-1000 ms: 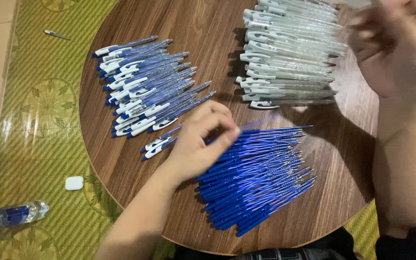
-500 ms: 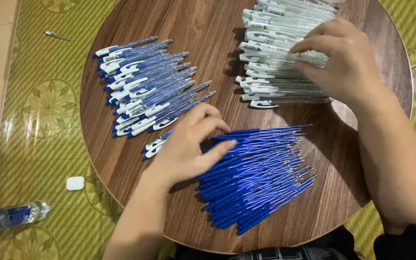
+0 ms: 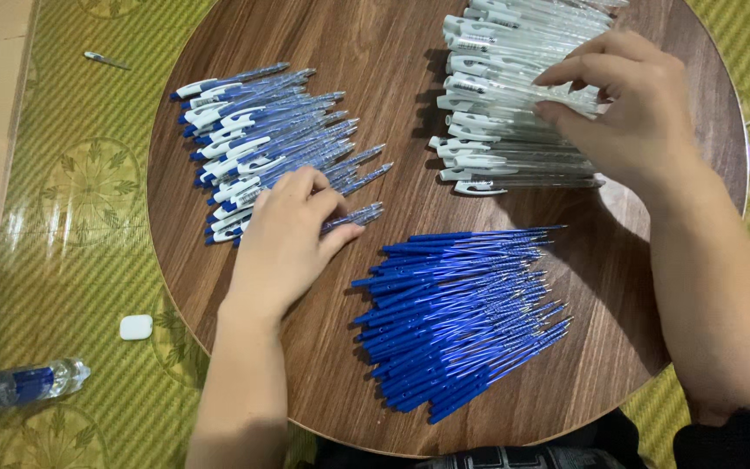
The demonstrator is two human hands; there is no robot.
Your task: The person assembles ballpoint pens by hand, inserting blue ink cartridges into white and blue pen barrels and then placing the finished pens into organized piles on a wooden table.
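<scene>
Round wooden table [image 3: 392, 52], left hand [image 3: 288, 243] flat on finished pens [image 3: 262, 148] pointing right, right hand [image 3: 627, 113] fingering barrels [image 3: 514, 95].

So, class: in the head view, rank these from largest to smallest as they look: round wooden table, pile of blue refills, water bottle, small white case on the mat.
1. Round wooden table
2. Pile of blue refills
3. Water bottle
4. Small white case

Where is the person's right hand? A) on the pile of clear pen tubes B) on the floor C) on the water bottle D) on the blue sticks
A: the right hand rests with its fingers on the pile of clear pen tubes at the far side of the round table.
</scene>
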